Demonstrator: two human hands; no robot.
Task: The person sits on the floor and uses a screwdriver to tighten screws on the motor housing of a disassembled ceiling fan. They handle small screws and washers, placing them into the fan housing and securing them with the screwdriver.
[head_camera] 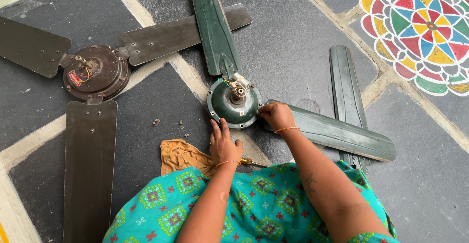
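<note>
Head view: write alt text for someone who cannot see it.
Both hands, left hand and right hand, touch a green ceiling fan motor on a stone floor. A brown ceiling fan lies left, loose screws between.

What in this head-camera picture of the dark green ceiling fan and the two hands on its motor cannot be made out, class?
- Head view: whether the right hand pinches a screw; its fingers cover the joint on the round green fan motor.
- What lies under the left hand at the motor's rim.
- The small loose screws on the floor: too small to count.
- The brown fan's long metal blade: cut off by the bottom edge.
</note>
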